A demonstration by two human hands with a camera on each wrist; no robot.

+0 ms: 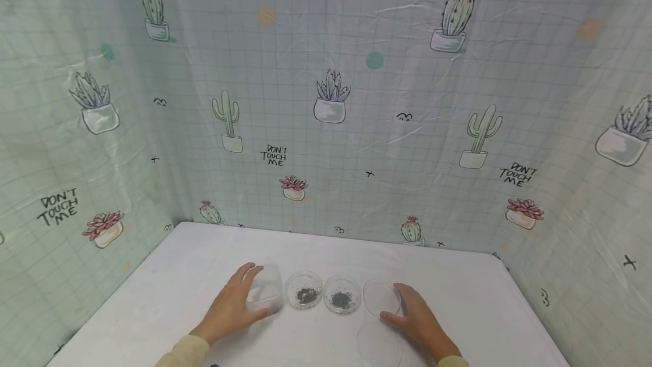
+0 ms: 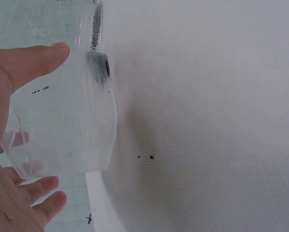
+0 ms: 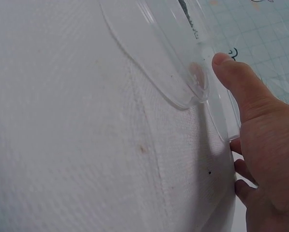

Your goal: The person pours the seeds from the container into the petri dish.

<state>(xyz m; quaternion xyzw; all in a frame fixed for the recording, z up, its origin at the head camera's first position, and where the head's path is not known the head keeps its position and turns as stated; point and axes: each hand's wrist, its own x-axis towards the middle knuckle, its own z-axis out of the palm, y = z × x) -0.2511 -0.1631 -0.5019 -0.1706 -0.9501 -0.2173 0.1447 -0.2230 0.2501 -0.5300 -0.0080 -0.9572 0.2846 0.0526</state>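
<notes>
My left hand (image 1: pixel 236 302) holds a translucent plastic tub (image 1: pixel 267 290), thumb on the near side and fingers around the far side; small dark specks show on its wall in the left wrist view. To its right stand two clear petri dishes: one with dark brown grains (image 1: pixel 307 296), the other with blackish grains (image 1: pixel 341 299). At the right end of this row, my right hand (image 1: pixel 420 316) grips the edge of a clear petri dish (image 1: pixel 381 298) between thumb and fingers. A second clear round dish or lid (image 1: pixel 378 345) lies nearer, below it.
All of this lies on a white-covered table (image 1: pixel 311 338). Curtains printed with cacti (image 1: pixel 331 157) enclose its back and sides. A few dark crumbs (image 2: pixel 151 157) lie on the cloth in the left wrist view. A small dark object (image 1: pixel 215 365) shows at the bottom edge.
</notes>
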